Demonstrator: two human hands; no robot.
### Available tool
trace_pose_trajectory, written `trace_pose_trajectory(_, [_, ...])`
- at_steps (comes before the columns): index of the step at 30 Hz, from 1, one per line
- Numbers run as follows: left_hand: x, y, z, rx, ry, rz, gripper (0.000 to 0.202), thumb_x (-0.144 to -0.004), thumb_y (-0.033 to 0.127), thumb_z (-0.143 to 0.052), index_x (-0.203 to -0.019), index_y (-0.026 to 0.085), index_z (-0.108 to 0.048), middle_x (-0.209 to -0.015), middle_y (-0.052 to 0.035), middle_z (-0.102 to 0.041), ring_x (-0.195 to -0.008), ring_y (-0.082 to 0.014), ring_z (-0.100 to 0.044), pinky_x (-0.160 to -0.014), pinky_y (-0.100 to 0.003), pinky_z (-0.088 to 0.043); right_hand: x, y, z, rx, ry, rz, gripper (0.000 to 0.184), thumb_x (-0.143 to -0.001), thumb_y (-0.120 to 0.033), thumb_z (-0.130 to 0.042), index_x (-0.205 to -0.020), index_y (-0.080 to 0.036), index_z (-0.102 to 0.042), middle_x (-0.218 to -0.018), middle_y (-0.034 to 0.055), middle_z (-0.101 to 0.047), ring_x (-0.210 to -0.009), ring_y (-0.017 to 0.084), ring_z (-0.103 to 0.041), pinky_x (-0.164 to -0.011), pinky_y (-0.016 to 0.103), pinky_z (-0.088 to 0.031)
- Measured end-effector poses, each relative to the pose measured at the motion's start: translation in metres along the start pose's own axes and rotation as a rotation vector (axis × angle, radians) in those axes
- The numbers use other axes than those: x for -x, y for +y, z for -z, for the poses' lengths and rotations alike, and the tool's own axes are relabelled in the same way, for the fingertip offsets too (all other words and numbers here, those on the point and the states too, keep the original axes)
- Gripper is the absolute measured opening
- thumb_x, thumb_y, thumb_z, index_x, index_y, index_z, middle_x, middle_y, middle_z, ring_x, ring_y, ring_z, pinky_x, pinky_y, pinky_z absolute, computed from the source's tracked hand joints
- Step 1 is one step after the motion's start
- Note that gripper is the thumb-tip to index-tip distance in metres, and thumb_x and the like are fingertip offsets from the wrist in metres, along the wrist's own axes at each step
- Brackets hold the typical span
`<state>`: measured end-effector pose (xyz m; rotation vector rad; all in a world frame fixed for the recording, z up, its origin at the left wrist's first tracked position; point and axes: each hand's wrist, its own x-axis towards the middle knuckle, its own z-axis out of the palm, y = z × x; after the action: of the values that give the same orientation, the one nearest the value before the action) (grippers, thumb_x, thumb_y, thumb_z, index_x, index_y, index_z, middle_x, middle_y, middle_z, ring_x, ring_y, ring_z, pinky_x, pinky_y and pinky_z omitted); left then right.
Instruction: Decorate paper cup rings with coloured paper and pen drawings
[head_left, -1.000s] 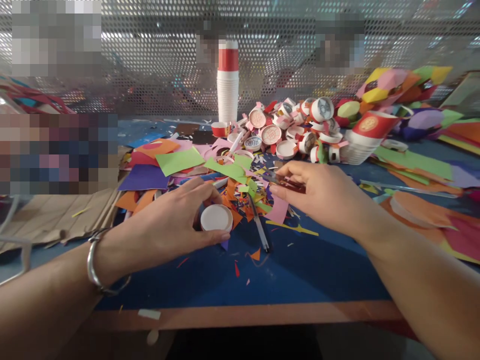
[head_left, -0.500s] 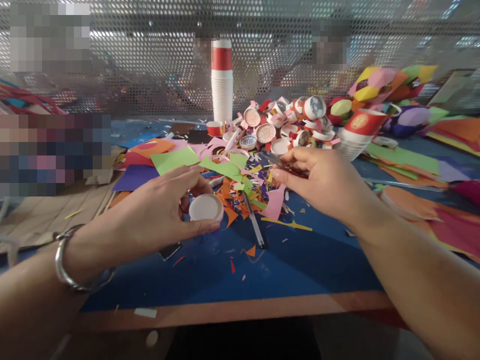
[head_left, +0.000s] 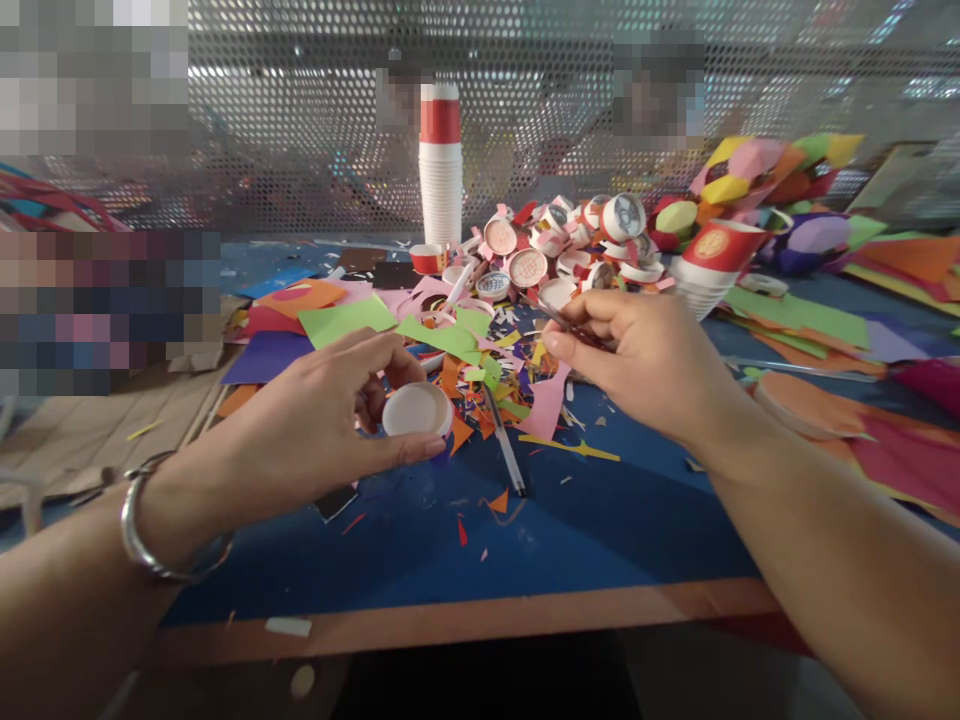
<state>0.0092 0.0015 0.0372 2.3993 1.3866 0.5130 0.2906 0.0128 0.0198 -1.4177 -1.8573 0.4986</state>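
Left hand: your left hand (head_left: 315, 430) has its grip closed on a cut-off white cup bottom (head_left: 417, 410), thumb below the rim, fingers curled over the top, held just above the table (head_left: 600, 530).
Right hand: your right hand (head_left: 645, 365) grips a pair of scissors (head_left: 574, 330); only the thin dark blades show past your fingers, pointing left.
Between the hands: a heap of coloured paper scraps (head_left: 480, 370) and a pen (head_left: 504, 450) lying on the blue surface.
Further back: a pile of cut cup bottoms (head_left: 562, 255) and a tall stack of red-and-white cups (head_left: 440, 165).
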Motion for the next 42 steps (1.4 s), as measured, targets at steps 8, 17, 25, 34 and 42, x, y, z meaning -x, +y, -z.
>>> trace_pose_trajectory(8, [0.002,0.004,-0.009,0.158,0.175,-0.034,0.045,-0.077,0.055,-0.081,-0.107,0.027,-0.064,-0.106,-0.0034,-0.071,-0.086,-0.022,-0.069,-0.077,-0.037,-0.059,0.006,-0.007,-0.015,-0.423,-0.203,-0.03,0.027,-0.088,-0.045,-0.076,-0.088,-0.018,-0.069,-0.071,-0.0015,-0.061,-0.057,0.01,-0.05,-0.048,0.024,-0.034])
trace_pose_trajectory(17, [0.0,0.002,-0.016,0.241,0.203,-0.063,0.049,-0.076,0.053,-0.084,-0.11,0.023,-0.064,-0.107,-0.0039,-0.069,-0.088,-0.0197,-0.068,-0.079,-0.036,-0.06,0.014,-0.018,-0.034,-0.717,-0.416,-0.054,0.034,-0.085,-0.047,-0.08,-0.091,-0.016,-0.069,-0.065,-0.0058,-0.052,-0.051,0.006,-0.035,-0.045,0.024,-0.023])
trace_pose_trajectory(25, [-0.001,0.005,-0.017,0.33,0.213,-0.067,0.047,-0.078,0.052,-0.083,-0.108,0.023,-0.062,-0.107,-0.0042,-0.07,-0.09,-0.0209,-0.069,-0.082,-0.038,-0.061,0.015,-0.021,-0.038,-0.743,-0.4,-0.053,0.031,-0.081,-0.042,-0.083,-0.089,-0.016,-0.069,-0.076,-0.0026,-0.061,-0.061,0.008,-0.048,-0.05,0.024,-0.031])
trace_pose_trajectory(34, [-0.001,0.002,-0.018,0.334,0.219,-0.08,0.048,-0.079,0.052,-0.083,-0.11,0.023,-0.061,-0.109,-0.005,-0.069,-0.091,-0.0208,-0.068,-0.085,-0.04,-0.06,0.017,-0.019,-0.041,-0.794,-0.436,-0.04,0.029,-0.083,-0.041,-0.082,-0.085,-0.016,-0.067,-0.07,-0.0055,-0.054,-0.054,0.006,-0.036,-0.046,0.024,-0.026])
trace_pose_trajectory(42, [-0.005,-0.005,-0.015,0.24,0.221,-0.039,0.049,-0.079,0.054,-0.081,-0.11,0.022,-0.063,-0.11,-0.0061,-0.07,-0.084,-0.0195,-0.066,-0.08,-0.039,-0.06,0.016,-0.021,-0.029,-0.829,-0.361,-0.068,0.024,-0.094,-0.036,-0.072,-0.081,-0.02,-0.059,-0.056,-0.01,-0.04,-0.045,0.005,-0.029,-0.042,0.024,-0.02])
